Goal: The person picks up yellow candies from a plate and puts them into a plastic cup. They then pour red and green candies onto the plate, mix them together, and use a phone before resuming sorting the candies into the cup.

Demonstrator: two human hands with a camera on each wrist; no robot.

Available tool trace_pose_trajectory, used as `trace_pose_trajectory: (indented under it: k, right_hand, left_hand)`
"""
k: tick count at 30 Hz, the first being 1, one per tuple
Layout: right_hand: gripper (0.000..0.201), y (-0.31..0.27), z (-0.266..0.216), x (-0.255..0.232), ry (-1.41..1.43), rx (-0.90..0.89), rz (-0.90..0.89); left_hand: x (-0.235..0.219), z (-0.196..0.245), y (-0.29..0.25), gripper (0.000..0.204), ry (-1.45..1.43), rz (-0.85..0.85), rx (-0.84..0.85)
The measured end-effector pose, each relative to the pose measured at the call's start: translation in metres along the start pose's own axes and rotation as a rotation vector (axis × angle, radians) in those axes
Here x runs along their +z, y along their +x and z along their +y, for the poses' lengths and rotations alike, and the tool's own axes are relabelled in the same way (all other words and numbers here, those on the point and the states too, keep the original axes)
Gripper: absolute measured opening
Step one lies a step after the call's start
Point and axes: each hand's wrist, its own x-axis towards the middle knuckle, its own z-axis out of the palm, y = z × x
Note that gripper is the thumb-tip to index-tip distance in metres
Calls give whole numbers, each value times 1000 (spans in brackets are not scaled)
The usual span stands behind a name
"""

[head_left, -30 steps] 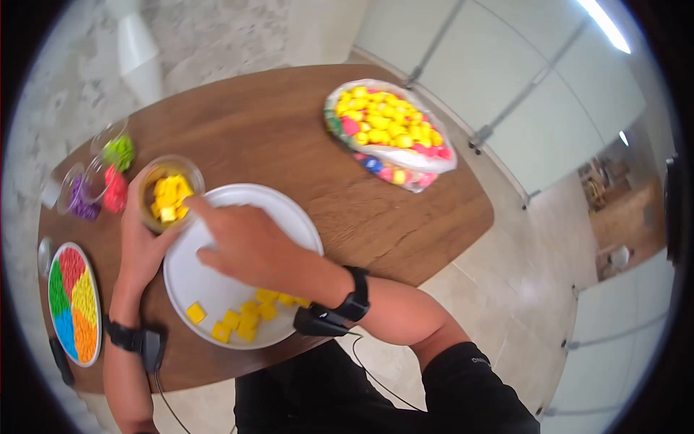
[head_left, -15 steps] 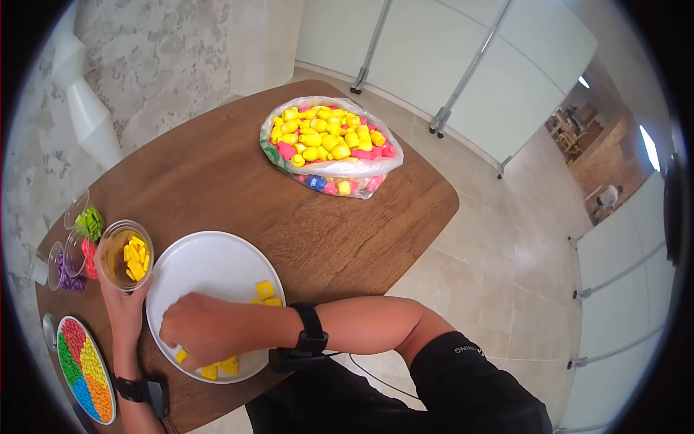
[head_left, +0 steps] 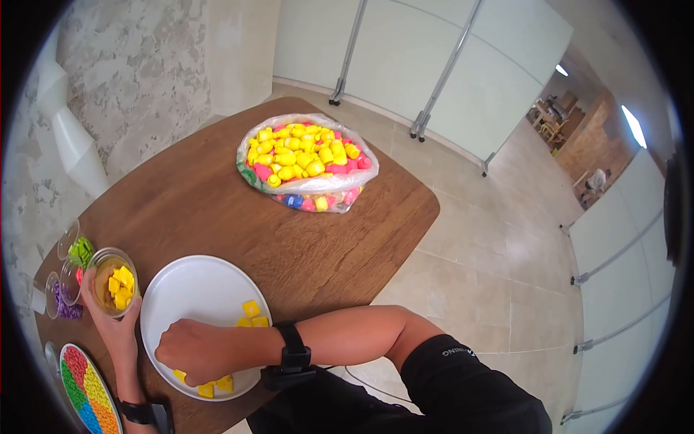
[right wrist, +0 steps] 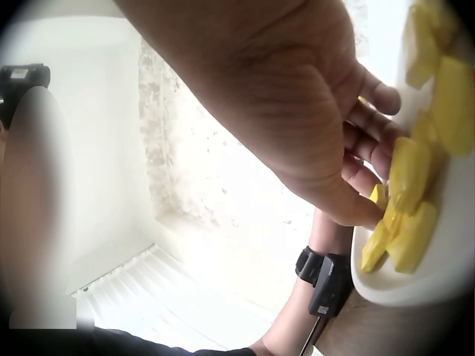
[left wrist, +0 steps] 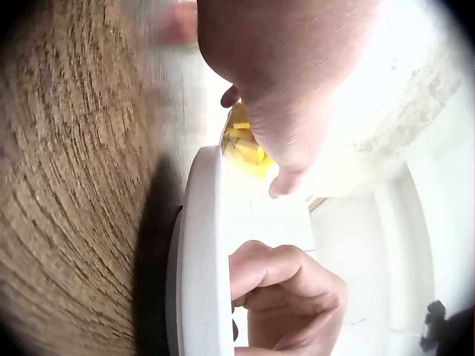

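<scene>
My left hand [head_left: 118,334] grips a clear round cup [head_left: 102,273] beside the plate's left edge, fingers and thumb around its wall. Yellow square pieces [head_left: 122,283] partly fill the cup. Over the near left part of a white rimmed plate [head_left: 191,289] is my right hand [head_left: 199,351], knuckles up. In the right wrist view its thumb and curled fingers pinch a small yellow piece [right wrist: 378,195] at the plate's edge. More yellow pieces [right wrist: 410,174] lie right beside the fingertips. Others [head_left: 251,309] sit at the plate's right side, partly hidden by the wrist.
Clear cups with green pieces [head_left: 81,251] and purple pieces [head_left: 69,309] stand at the table's left. A divided tray of colored bits [head_left: 87,387] lies near the left forearm. Farther back sits a plastic bag [head_left: 347,181] full of yellow and pink objects.
My right hand has moved from beside the cup's mouth down to the yellow pieces on the plate, and its fingers have curled. The left hand keeps holding the cup. The head view has shifted.
</scene>
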Motion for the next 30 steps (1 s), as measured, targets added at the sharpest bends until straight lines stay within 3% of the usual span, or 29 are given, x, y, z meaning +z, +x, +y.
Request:
trace_pose_trajectory:
  k: [4,9,14,25,28,30]
  right_hand:
    - [18,0,5,-4,59,50,41]
    - [18,5,2,-16,107,138,-48]
    - [19,5,3,-16,204,135,99]
    - [20,13,9,-26,215,196,183]
    - [19,16,13,-26,210,208,255]
    - [19,16,11,-32,257,273,403]
  left_hand:
    - [7,9,3,98,-47,-21,48]
    - [5,1,1,89,-70,-137,-2]
    - [4,-7,2,89,-23,-165,31]
    - [5,-14,6,85,-65,-144,17]
    - [2,-16,6,84,-73,-169,41]
    - [2,-16,5,84,-80,-173,26]
